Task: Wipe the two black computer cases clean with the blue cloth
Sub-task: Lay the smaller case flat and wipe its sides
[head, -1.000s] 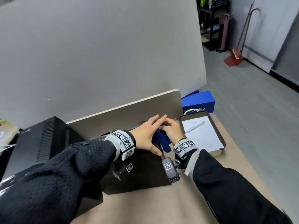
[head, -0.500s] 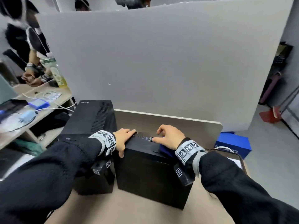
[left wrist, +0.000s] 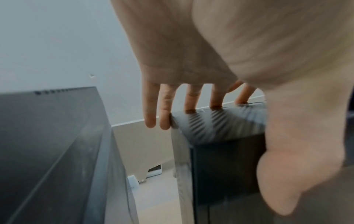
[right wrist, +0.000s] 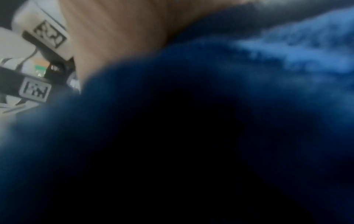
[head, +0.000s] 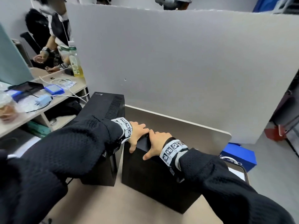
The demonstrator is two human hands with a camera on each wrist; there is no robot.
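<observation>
Two black computer cases stand side by side on the table: the taller left case (head: 103,110) (left wrist: 47,136) and the right case (head: 155,178) (left wrist: 216,125). My left hand (head: 138,132) rests on the top left corner of the right case, with straight fingers (left wrist: 164,109) over the far edge and the thumb down the near side. My right hand (head: 157,142) lies flat on the same top, right beside the left hand. The blue cloth (right wrist: 210,106) fills the right wrist view under that palm. The head view does not show the cloth.
A white partition (head: 178,62) stands behind the cases, with a beige board (head: 178,130) leaning against it. A blue box (head: 237,156) and a tray (head: 242,171) are at the right. On the left are a side desk (head: 32,113) with a bottle and cables, and another person (head: 48,38).
My right hand has slid left along the top of the right case until it meets the left hand, and the cloth is now hidden beneath it. The left hand stays put.
</observation>
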